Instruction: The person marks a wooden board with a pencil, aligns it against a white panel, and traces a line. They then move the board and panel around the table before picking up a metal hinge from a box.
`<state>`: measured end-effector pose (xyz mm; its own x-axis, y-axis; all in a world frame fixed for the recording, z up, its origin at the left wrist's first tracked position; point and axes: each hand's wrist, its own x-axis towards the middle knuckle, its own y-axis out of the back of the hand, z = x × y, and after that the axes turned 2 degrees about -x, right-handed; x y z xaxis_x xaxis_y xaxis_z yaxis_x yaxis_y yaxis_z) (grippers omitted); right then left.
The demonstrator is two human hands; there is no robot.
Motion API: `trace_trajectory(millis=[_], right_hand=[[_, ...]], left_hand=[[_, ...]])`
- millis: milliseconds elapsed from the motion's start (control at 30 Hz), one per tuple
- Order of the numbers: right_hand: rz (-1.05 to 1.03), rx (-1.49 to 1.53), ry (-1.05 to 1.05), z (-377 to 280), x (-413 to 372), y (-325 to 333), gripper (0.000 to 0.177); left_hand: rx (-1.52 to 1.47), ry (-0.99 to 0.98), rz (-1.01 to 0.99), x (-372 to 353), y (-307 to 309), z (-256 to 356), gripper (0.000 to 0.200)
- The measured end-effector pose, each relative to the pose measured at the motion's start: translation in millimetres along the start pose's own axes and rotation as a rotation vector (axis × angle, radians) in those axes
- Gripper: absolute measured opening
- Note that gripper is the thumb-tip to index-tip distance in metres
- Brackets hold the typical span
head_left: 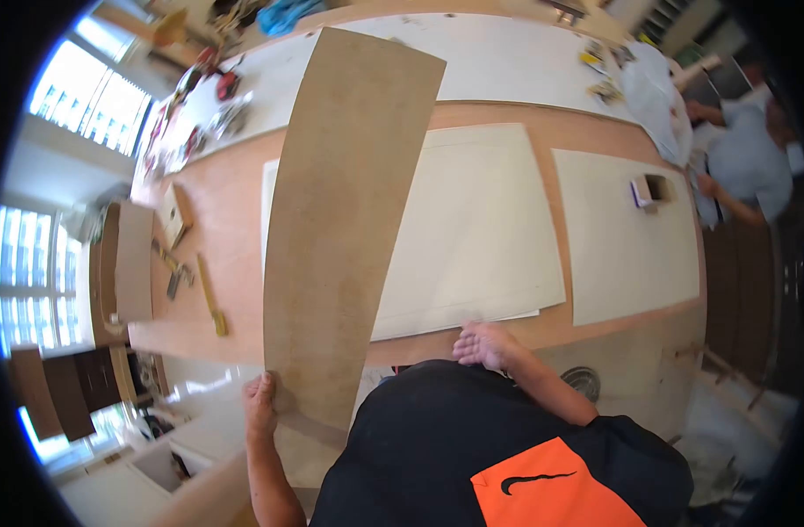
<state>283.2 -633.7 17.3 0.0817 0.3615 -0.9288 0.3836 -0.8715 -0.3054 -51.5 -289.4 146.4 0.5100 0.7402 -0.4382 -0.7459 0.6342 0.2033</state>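
Note:
A long brown board [345, 202] slants across the workbench, its near end reaching past the bench's front edge. My left hand [259, 397] grips the board's left edge near that end, with the fingers partly hidden. To the right, my right hand [485, 345] is just off the front edge of the white sheets [472, 220], apart from the board. Its fingers are spread a little and nothing shows in them. The brown board covers the left part of the white sheets.
On the bench [230, 246] are a hammer [172, 268], a yellow-handled tool [211, 294] and a wooden block [175, 215]. Another white sheet [630, 255] carries a small box [649, 191]. A co-worker [749, 154] is at the right. Tools and plastic bags lie on the far white surface [507, 66].

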Motion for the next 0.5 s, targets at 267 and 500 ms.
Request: trace_trajectory(millis=[267, 500], right_hand=[[-0.194, 0.281, 0.088, 33.4, 70.2, -10.9, 0.06], [0.031, 0.293, 0.067, 55.9, 99.3, -55.4, 0.069]], left_hand=[[0.232, -0.024, -0.231, 63.5, -41.9, 86.6, 0.045], [0.274, -0.012, -0.545, 125.5, -34.4, 89.4, 0.05]])
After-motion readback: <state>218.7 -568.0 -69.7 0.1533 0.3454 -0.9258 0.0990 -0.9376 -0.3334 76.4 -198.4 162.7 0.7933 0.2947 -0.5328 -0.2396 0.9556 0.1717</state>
